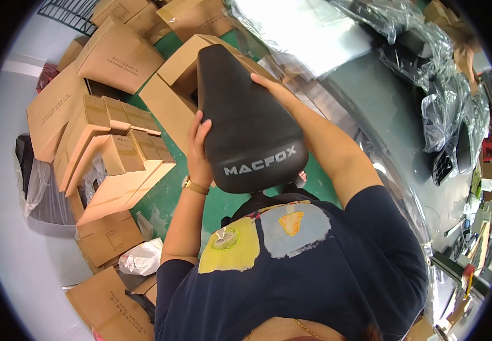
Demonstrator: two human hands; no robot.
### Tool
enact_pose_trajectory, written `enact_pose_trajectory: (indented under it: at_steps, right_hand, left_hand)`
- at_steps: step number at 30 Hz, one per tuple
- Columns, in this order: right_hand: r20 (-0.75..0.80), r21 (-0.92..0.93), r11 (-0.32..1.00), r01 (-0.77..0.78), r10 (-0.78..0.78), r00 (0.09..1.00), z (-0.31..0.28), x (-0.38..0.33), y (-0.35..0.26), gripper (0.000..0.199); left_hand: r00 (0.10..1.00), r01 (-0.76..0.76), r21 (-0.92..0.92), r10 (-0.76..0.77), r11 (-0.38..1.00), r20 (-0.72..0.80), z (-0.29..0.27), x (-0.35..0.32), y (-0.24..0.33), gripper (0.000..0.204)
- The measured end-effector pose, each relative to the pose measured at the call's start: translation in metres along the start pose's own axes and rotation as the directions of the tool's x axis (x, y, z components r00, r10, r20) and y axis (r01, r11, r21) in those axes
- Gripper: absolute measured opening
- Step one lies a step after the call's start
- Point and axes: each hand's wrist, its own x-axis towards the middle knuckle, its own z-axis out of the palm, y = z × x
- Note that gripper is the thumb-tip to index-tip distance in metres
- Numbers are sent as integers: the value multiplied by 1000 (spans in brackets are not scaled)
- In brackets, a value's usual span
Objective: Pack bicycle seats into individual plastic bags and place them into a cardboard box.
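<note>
Many cardboard boxes on green floor

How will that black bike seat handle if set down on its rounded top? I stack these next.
The black seat looks stiff: it holds its shape between the left hand and right hand. Its rounded top would probably rock. The matte surface seems grippy.

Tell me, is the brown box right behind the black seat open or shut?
Open. The cardboard box behind the black seat has its top flaps spread apart, with a dark gap showing. What is inside cannot be told.
</note>
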Motion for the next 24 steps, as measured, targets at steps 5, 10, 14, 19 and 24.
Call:
enact_pose_trajectory:
  at_steps: [5,10,14,19,24]
  right_hand:
    - [123,-136,991,10,7,992,91,33,-9,54]
    - [347,-59,998,-37,55,936,160,41,-6,50]
    - [363,-133,991,16,34,931,193,43,-1,48]
    - [325,-161,986,36,18,945,213,57,-1,48]
    - [255,-254,962,105,-38,966,201,79,-6,51]
  left_hand:
    - [990,9,97,4,995,-142,-67,9,-29,56]
    - [978,19,213,26,977,-205,-119,8,-41,60]
    - [963,8,243,58,970,-264,-142,3,-45,66]
    - [949,32,209,36,977,-312,-159,-2,-53,67]
    - [925,-2,186,72,983,-372,-159,-4,-61,60]
